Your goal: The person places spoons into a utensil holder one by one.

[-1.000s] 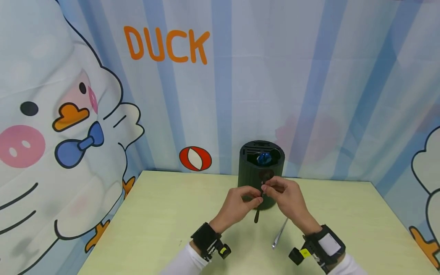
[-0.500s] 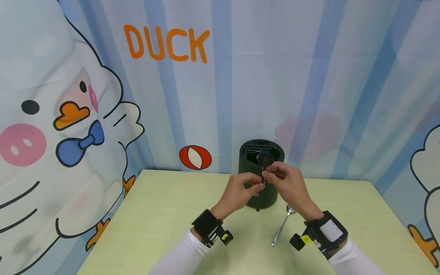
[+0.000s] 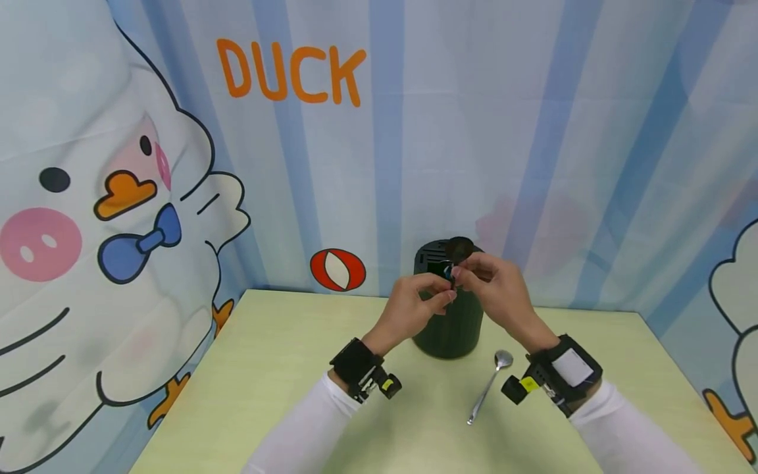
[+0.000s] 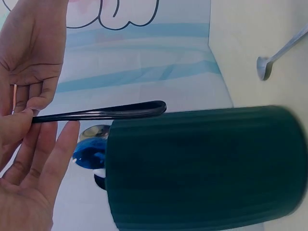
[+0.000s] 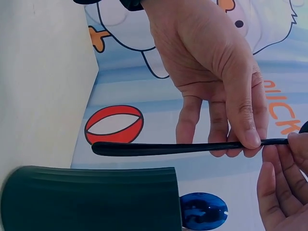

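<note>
A black spoon (image 3: 459, 249) is held upright between both hands, its bowl at the top in front of the dark green utensil holder (image 3: 449, 332). My left hand (image 3: 408, 306) pinches its handle between thumb and fingers. Just above, my right hand (image 3: 503, 293) pinches the handle near the bowl. In the right wrist view the black handle (image 5: 168, 148) points down beside the holder. Blue spoon (image 5: 204, 211) and metallic spoon (image 4: 95, 131) bowls stick out of the holder's top. A silver spoon (image 3: 487, 392) lies on the table, right of the holder.
The pale yellow table (image 3: 284, 368) ends at a blue striped curtain (image 3: 438, 131) printed with a duck, right behind the holder. Slots (image 3: 435, 250) show in the holder's top.
Both hands have risen with the black spoon, bringing its bowl up to the holder's top. The silver spoon on the table has come fully into sight.
</note>
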